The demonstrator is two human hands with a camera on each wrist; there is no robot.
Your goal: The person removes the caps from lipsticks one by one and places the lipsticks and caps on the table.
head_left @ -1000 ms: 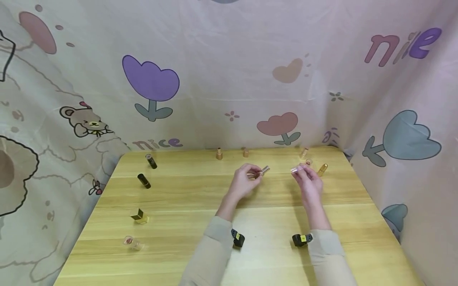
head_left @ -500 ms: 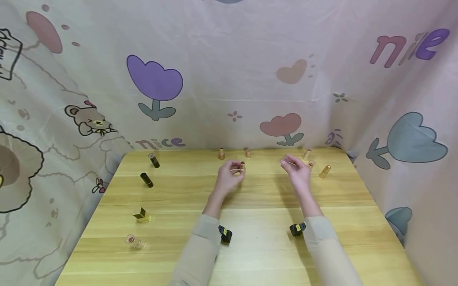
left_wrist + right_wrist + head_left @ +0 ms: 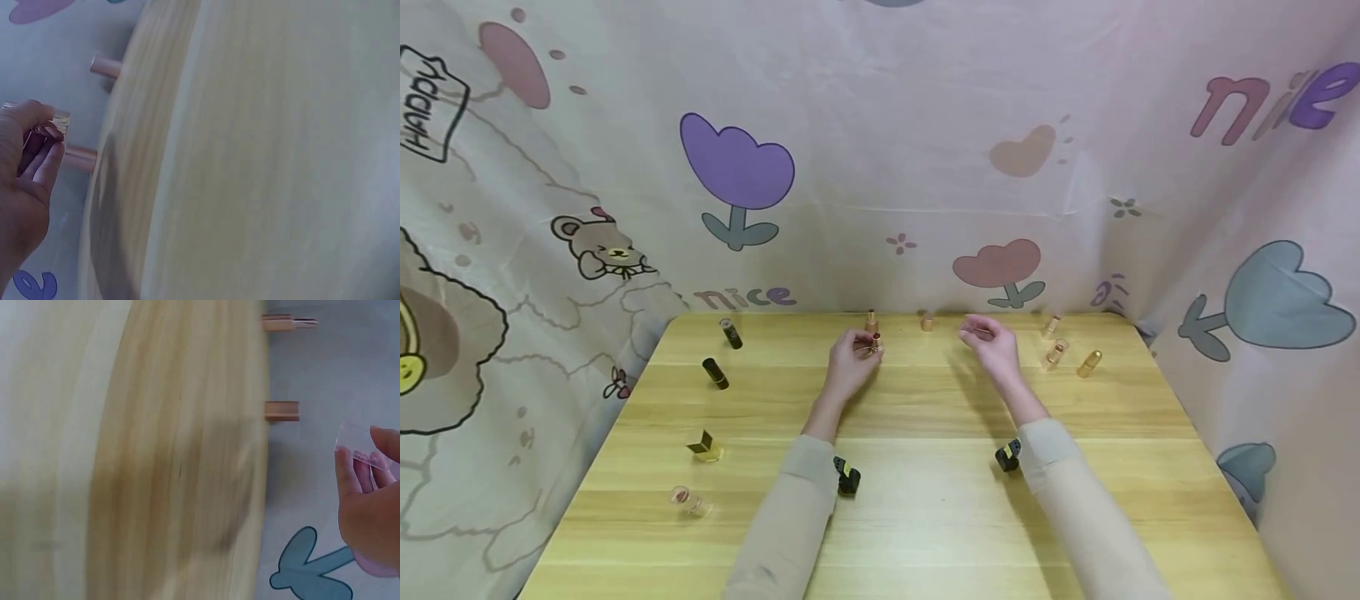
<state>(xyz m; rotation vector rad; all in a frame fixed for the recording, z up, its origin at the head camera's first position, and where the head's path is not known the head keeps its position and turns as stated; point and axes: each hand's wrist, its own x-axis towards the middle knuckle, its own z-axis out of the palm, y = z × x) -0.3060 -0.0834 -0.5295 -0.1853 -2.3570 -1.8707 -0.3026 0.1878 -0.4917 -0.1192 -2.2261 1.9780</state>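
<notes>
At the far edge of the wooden table (image 3: 917, 517), a person works with both hands raised over the boards. Left hand (image 3: 852, 367): thumb and fingers pinch a small, shiny gold lipstick tube (image 3: 877, 340), a dark red spot at its top. Right hand (image 3: 994, 343): thumb and fingers grip a clear plastic cap (image 3: 362, 449), plainest from the right wrist. Cap and tube are well apart, one in each hand.

Just beyond the left hand stands an uncapped rose-gold lipstick (image 3: 872, 321); from overhead the held tube overlaps it, and I cannot tell whether they touch. Between the hands, farther back, a rose-gold cap (image 3: 927, 321) stands upright.

Risks, as I judge them. Closest is the standing lipstick: a small backward drift of the left knuckles could tip it, perhaps over the table's edge. The rose-gold cap, also by the edge, might go the same way if a hand swept across. The clear cap looks smooth and thin-walled; too light a pinch could let it slip, too hard a squeeze could flex it. Bringing cap and tube together at a tilt might scrape the red tip, if it protrudes; too small to say.

Right of the right hand, two clear-capped lipsticks (image 3: 1055, 355) and a gold bullet-shaped tube (image 3: 1090, 363) could be bumped by a careless wrist.
</notes>
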